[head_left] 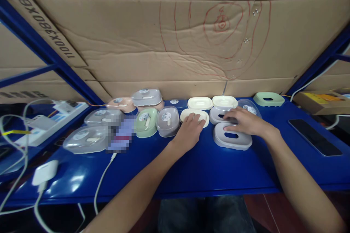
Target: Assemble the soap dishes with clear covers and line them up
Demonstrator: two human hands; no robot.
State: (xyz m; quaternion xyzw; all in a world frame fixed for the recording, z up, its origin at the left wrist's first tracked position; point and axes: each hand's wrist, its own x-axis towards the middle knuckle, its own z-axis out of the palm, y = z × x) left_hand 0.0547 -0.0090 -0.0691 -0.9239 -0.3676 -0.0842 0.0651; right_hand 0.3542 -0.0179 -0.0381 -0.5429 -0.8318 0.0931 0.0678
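Note:
My left hand (191,125) lies over a cream oval plastic dish (202,121), its bent fingers gripping from above; the thumb is hidden. My right hand (247,121) hovers over the right ends of two grey oval plastic pieces, thumb and fingers apart. The rear grey piece (214,116) and the front grey piece (220,142) each have an oval slot. Whether the right fingertips touch them I cannot tell. Behind that hand a clear cover (250,106) shows in part. Two more cream dishes, left (200,102) and right (224,101), stand behind.
Left of my hands are several lidded boxes, including a green box (146,123) and a grey box (167,123). A green slotted piece (269,99) stands far right. A phone (314,138), a white charger (45,173) and cables lie on the blue table (177,174); cardboard (123,36) stands behind.

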